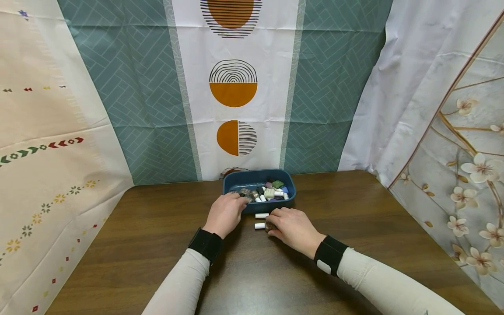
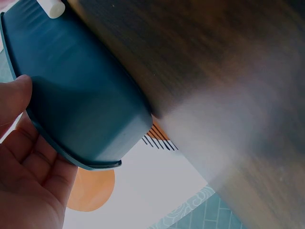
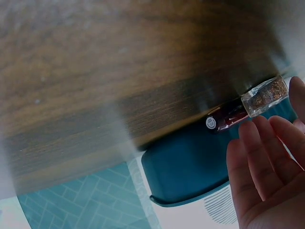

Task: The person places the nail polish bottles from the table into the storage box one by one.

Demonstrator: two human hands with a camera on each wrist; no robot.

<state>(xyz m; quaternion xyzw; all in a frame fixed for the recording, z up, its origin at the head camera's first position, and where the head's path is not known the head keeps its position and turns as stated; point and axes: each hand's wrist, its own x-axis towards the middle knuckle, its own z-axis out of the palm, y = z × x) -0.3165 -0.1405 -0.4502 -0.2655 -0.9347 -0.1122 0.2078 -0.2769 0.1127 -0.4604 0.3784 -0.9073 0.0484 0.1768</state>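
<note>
A blue bin (image 1: 257,208) holds several nail polish bottles with white caps and several coloured stones. At its front left rim is my left hand (image 1: 226,214), fingers over the rim near a clear bottle; the fingertips are partly hidden. In the left wrist view the thumb (image 2: 19,98) overlaps the bin's outer wall (image 2: 86,95). Just in front of the bin, my right hand (image 1: 295,227) holds a brown glitter nail polish bottle (image 3: 264,97) between thumb and fingers, low by the table. Beside it lies a dark red nail polish bottle (image 3: 231,117), its white cap (image 1: 261,215) pointing left.
The brown wooden table (image 1: 157,245) extends around the bin on both sides and in front. A patterned curtain (image 1: 244,105) hangs behind its far edge. Inside the bin, a green stone (image 1: 277,184) lies toward the back right.
</note>
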